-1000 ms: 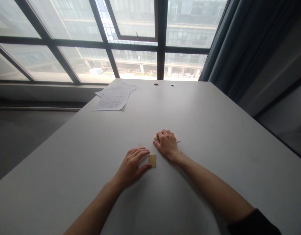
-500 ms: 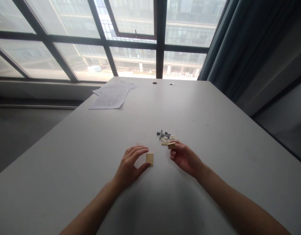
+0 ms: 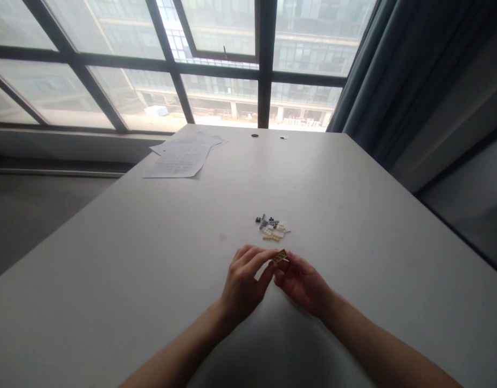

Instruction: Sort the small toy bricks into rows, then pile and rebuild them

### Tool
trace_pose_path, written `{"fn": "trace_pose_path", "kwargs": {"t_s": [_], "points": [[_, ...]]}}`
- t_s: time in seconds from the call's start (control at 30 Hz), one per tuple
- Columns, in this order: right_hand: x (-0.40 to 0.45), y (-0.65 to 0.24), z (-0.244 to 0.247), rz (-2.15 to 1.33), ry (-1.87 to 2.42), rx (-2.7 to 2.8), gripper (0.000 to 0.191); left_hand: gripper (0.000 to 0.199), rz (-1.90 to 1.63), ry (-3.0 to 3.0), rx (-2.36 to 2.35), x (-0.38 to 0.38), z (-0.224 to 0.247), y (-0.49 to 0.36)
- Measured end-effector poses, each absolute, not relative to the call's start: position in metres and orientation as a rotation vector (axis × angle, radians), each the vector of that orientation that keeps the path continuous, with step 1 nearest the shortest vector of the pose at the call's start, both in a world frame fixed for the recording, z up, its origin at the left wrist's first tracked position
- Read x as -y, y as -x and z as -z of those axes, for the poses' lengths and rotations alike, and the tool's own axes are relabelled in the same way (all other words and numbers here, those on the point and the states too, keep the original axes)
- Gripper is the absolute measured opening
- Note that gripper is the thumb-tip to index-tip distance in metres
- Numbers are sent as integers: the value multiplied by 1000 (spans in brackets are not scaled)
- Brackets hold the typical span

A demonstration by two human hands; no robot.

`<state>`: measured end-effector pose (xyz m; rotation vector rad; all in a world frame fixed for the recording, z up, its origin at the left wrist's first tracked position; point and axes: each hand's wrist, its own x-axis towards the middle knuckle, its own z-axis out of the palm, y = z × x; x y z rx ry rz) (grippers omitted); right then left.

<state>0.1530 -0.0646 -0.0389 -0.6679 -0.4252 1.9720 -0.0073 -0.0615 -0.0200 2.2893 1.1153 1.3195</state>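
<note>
A small tan toy brick point(image 3: 280, 256) with its hollow underside showing is held just above the table between my two hands. My left hand point(image 3: 246, 277) has its thumb and fingertips closed on the brick's left end. On the other end, my right hand point(image 3: 303, 280) pinches it, the remaining fingers curled below. The flat tan plate seen before does not show now; whether it is behind my left hand or in it, I cannot make out. Just beyond my hands lies a loose pile of small toy bricks point(image 3: 273, 227) in grey, black, white and pale yellow.
Printed paper sheets point(image 3: 178, 161) lie at the far left of the white table point(image 3: 333, 215). Two round holes mark the far edge. Behind it stand large framed windows point(image 3: 216, 97), with a dark curtain point(image 3: 378, 91) on the right.
My left hand has moved right to meet my right hand and closed on the tan brick. My right hand has come slightly nearer to me. The flat tan plate has gone from sight.
</note>
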Motion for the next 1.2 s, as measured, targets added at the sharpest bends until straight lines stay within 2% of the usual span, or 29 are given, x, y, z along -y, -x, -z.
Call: {"fn": "trace_pose_path", "kwargs": {"t_s": [0.2,0.43,0.53,0.63,0.73,0.8,0.9,1.0,1.2], "points": [[69,-154,34,-1835,729,712,28,9,-1402,-2340,-1134,59,22,9],[68,-160,34,-1697,722,1047,28,11,-1480,-2340,-1078,59,21,10],[66,-161,35,-1577,740,1172,22,12,-1446,-2356,-1056,59,23,10],[63,-165,37,-1421,831,1313,25,6,-1350,-2388,-1070,53,24,16],[58,-170,37,-1148,1093,1550,27,33,-1251,-2375,-1177,39,23,35],[55,-172,37,-953,1249,1745,24,41,-1294,-2303,-1339,28,23,52],[50,-168,39,-754,1294,1989,18,29,-1383,-2198,-1550,17,28,73],[45,-160,41,-658,1287,2099,16,17,-1365,-2252,-1563,16,32,78],[39,-157,43,-623,1245,2206,17,17,-1287,-2439,-1407,21,38,71]]}}
